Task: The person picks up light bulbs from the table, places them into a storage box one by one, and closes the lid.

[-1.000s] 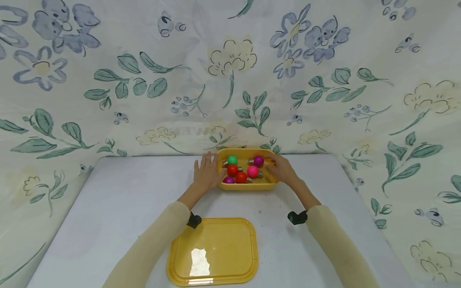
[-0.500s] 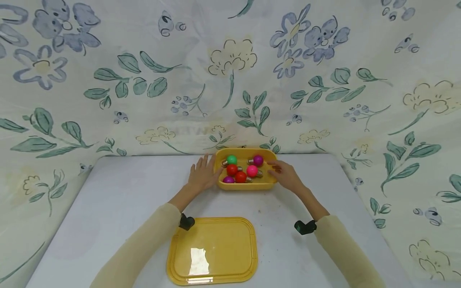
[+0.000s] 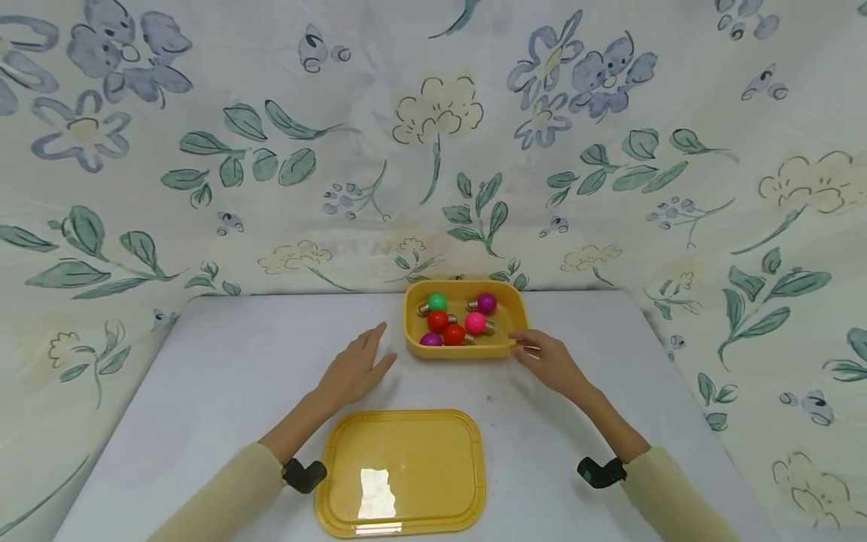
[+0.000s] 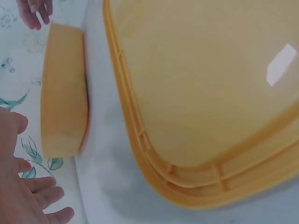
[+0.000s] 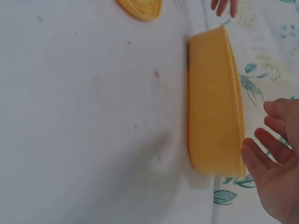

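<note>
A yellow bin (image 3: 463,351) stands at the table's far edge in the head view. Inside lie several small bulbs with metal screw bases: a green bulb (image 3: 437,302), a pink bulb (image 3: 476,323), red ones such as this red bulb (image 3: 454,334), and purple ones such as this purple bulb (image 3: 487,302). My left hand (image 3: 354,369) hovers left of the bin, fingers extended, holding nothing. My right hand (image 3: 550,363) is at the bin's near right corner, its fingertips right at the rim; no bulb shows in it. Both wrist views show the bin's outer side wall (image 4: 65,93).
A flat yellow lid (image 3: 433,474) with a raised rim lies on the white table (image 3: 223,391) in front of the bin. Behind the far table edge hangs a floral cloth (image 3: 366,165). Both forearms wear cream sleeves, with a dark camera (image 3: 303,476) on the left wrist.
My left hand has drawn away from the bin's left side, back and to the left. My right hand has moved back from inside the right end to the near corner. The bulbs stay put.
</note>
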### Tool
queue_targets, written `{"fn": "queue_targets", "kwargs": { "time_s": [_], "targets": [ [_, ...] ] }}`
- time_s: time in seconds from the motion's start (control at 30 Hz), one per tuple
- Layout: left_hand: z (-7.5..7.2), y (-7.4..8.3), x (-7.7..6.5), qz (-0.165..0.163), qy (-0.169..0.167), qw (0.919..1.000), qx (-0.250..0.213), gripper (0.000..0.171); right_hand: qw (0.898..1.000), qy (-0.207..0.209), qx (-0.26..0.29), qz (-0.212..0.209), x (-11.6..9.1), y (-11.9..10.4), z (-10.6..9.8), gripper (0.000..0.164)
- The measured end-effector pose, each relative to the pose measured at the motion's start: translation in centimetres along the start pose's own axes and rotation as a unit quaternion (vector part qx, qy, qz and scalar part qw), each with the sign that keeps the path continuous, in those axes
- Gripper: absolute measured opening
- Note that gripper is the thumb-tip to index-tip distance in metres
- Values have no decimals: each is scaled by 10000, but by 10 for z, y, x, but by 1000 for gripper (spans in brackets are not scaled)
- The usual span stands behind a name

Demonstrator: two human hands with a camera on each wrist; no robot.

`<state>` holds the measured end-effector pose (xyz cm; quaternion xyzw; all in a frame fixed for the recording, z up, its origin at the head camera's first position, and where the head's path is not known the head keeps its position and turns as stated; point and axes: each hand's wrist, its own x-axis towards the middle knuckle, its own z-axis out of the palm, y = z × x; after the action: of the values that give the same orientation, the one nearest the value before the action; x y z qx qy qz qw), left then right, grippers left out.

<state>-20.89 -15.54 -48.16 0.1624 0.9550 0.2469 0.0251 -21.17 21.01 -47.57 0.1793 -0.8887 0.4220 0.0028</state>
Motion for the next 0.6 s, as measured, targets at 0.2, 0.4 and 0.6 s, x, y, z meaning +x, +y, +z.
{"fn": "queue_targets", "kwargs": {
  "time_s": [0.2,0.4,0.6],
  "targets": [
    [-4,2,-26,-47,-170,9998,64,67,9999,44,-23,87,-24,-3,1,35],
    [-11,5,-50,-147,-363,9992,-98,69,9998,57,-211,-38,-45,-6,7,35],
    [-16,4,-78,-303,-480,9974,-441,62,9998,-57,-166,55,-67,-10,19,32]
  ]
}}
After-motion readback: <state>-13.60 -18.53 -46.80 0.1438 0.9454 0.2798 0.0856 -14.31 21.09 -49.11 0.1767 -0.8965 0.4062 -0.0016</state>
